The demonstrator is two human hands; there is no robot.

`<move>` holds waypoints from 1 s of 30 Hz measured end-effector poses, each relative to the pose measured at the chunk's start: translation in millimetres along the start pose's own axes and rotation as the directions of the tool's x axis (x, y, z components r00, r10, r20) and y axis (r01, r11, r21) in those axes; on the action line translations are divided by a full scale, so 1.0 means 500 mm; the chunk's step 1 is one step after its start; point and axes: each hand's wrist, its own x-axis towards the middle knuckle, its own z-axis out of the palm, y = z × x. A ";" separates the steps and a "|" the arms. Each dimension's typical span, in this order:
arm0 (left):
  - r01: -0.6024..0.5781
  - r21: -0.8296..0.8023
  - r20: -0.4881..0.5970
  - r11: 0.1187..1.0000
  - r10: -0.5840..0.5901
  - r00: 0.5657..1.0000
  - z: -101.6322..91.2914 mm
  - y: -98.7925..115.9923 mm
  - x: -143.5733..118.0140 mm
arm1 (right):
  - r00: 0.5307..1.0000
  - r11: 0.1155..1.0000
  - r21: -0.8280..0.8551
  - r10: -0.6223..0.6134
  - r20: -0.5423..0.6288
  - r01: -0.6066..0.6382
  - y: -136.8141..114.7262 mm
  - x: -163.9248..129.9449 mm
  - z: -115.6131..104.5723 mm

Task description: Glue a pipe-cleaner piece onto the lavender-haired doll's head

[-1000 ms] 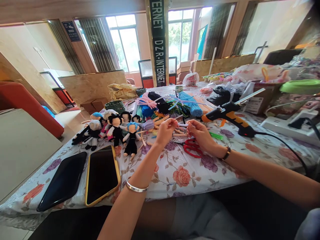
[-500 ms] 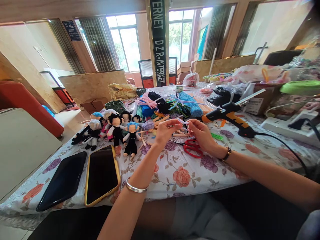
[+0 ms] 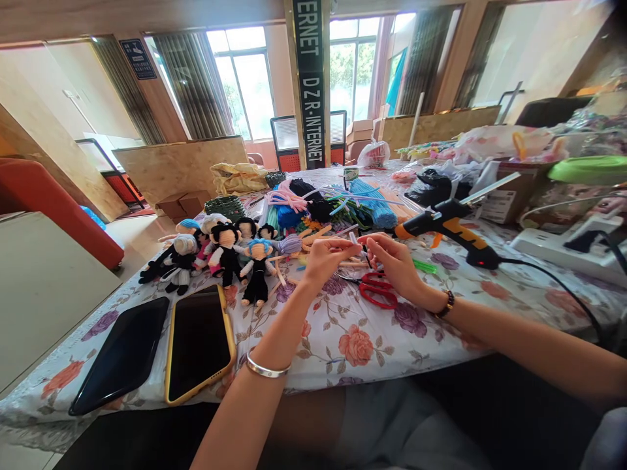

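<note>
A short pale lilac pipe cleaner (image 3: pixel 353 239) is pinched between the thumb and fingertips of my left hand (image 3: pixel 327 262). My right hand (image 3: pixel 398 266) meets it from the other side, its thumb and finger closed at the piece's end; the exact contact is too small to make out. Just below the hands lie red-handled scissors (image 3: pixel 377 291) on the flowered tablecloth (image 3: pixel 313 339). A green plastic item (image 3: pixel 425 267) rests to the right of my right hand. Left of my left hand are a lilac-haired doll head (image 3: pixel 290 245) and several peach pipe cleaner pieces (image 3: pixel 318 234).
Several small dolls (image 3: pixel 226 254) are grouped at the left. Two phones, one dark (image 3: pixel 122 352) and one yellow-cased (image 3: pixel 202 343), lie in front. Pipe cleaner bundles (image 3: pixel 375 203) fill the back. A glue gun (image 3: pixel 443 228) with cord and a power strip (image 3: pixel 563 247) stand at the right.
The lilac piece, stretched sideways between both hands before, now points upward at my left fingertips. My right fingers have moved slightly left, closer to my left hand.
</note>
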 end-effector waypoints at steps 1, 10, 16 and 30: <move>0.000 0.013 0.025 1.000 0.000 1.000 0.000 -0.002 0.000 | 1.000 0.999 -0.027 -0.016 0.000 0.016 -0.002 -0.001 0.000; 0.051 0.073 0.151 0.996 -0.062 0.987 -0.001 -0.021 0.004 | 0.985 0.964 -0.209 -0.149 0.091 0.165 -0.001 0.002 -0.006; 0.055 0.102 0.152 0.993 -0.070 0.986 0.001 -0.016 0.003 | 0.978 0.926 -0.317 -0.188 0.088 0.207 0.002 0.014 -0.015; 0.018 0.178 0.020 0.984 -0.022 1.000 -0.005 -0.021 0.006 | 0.913 0.587 -0.700 -0.288 0.289 0.407 0.012 0.056 -0.065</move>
